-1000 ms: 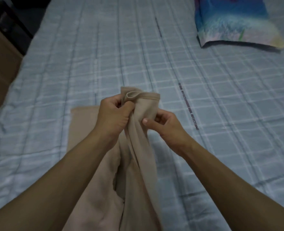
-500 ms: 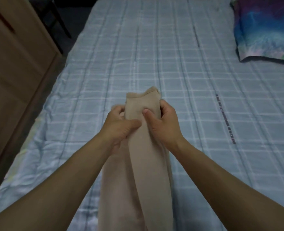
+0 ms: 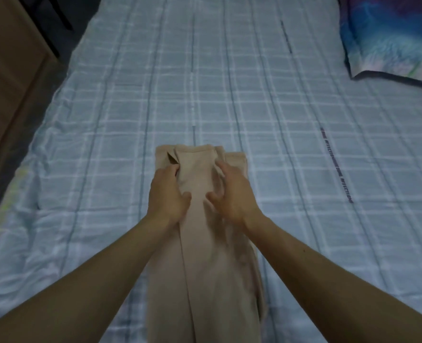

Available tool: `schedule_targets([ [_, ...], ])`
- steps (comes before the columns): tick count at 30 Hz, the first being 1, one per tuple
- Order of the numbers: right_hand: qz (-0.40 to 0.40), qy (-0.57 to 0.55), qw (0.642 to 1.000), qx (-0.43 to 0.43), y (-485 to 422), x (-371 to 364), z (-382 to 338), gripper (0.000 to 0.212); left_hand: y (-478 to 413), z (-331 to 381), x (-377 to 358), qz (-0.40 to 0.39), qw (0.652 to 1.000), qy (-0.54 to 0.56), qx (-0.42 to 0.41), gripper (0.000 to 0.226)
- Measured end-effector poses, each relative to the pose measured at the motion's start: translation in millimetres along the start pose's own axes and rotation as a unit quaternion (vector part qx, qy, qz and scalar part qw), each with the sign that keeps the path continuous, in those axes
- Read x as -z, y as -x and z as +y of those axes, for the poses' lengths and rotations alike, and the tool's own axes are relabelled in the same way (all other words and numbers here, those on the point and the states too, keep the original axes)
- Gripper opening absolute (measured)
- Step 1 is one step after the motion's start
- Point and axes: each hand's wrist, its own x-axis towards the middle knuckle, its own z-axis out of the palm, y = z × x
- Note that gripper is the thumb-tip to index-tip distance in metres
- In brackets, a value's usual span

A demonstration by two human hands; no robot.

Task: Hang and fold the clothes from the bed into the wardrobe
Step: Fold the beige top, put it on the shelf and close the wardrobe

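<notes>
Beige trousers (image 3: 202, 256) lie lengthwise on the bed (image 3: 279, 149), folded into a narrow strip with the waistband end at the far side. My left hand (image 3: 166, 193) holds the left side near the waistband, fingertips tucked into a fold and thumb on top. On the right side, my right hand (image 3: 232, 194) rests on the cloth with fingers spread, and the fabric is creased under them. Both forearms reach in from the near edge. The wardrobe's inside is not in view.
A light blue checked sheet covers the bed. A colourful pillow (image 3: 388, 35) lies at the far right corner. A brown wooden cabinet or wardrobe side (image 3: 4, 78) stands along the left of the bed, with dark floor between them.
The trousers were held up in both hands; now they lie flat on the bed with my hands lowered onto them. My right hand's grip has loosened, its fingers spread.
</notes>
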Motion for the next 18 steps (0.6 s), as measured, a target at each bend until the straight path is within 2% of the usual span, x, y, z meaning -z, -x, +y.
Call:
schedule_targets([
  [3,-0.030,0.069,0.997,0.035,10.3,-9.2,3.5,0.069,8.8,-5.4,3.5,0.017,0.988,-0.133,-0.082,0.079],
  [5,0.002,0.130,0.987,0.095,16.0,-15.0,2.3,0.056,8.8,-9.3,5.8,0.015,0.964,-0.223,-0.145,0.083],
  [8,0.044,0.197,0.965,0.171,18.3,-27.7,6.5,0.040,2.3,-12.2,7.5,-0.013,0.930,-0.290,-0.226,0.072],
  [12,-0.028,0.214,0.955,0.203,17.0,-41.8,18.1,0.058,-9.4,-21.1,2.8,-0.125,0.863,-0.413,-0.262,0.069],
  [14,-0.033,0.232,0.953,0.192,13.6,-47.2,23.9,0.063,-16.3,-25.7,2.9,-0.144,0.860,-0.422,-0.248,0.076],
  [18,-0.080,0.277,0.951,0.109,3.6,-57.4,33.8,0.080,-33.9,-32.9,2.9,-0.196,0.859,-0.423,-0.211,0.086],
])
